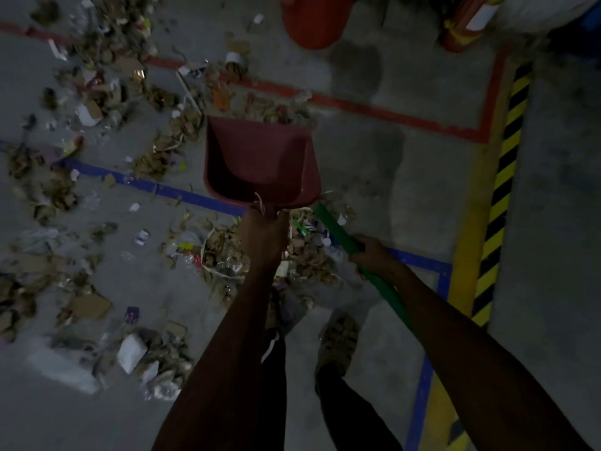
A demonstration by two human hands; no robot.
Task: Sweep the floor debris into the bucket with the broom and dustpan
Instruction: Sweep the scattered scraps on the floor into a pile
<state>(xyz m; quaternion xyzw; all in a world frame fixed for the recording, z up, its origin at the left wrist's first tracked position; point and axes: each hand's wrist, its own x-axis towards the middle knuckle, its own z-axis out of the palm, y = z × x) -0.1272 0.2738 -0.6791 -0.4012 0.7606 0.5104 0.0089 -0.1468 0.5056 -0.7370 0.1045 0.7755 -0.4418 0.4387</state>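
My left hand [265,234] grips the handle of a dark red dustpan [260,161], held out over the floor with its open mouth pointing away; the pan looks empty inside. My right hand [374,253] grips a green broom handle [338,231] that runs diagonally from lower right toward the dustpan's rear; the bristles are hidden behind the pan. Debris [305,252] of cardboard scraps, paper and plastic lies below both hands and spreads across the left half of the floor. An orange-red bucket [313,22] stands at the top centre.
Red [390,113], blue [162,190] and yellow-black [507,164] tape lines mark the grey concrete floor. A red cylinder with a white label [471,24] stands right of the bucket. My shoe [338,340] is at lower centre. A white packet [131,351] lies at lower left.
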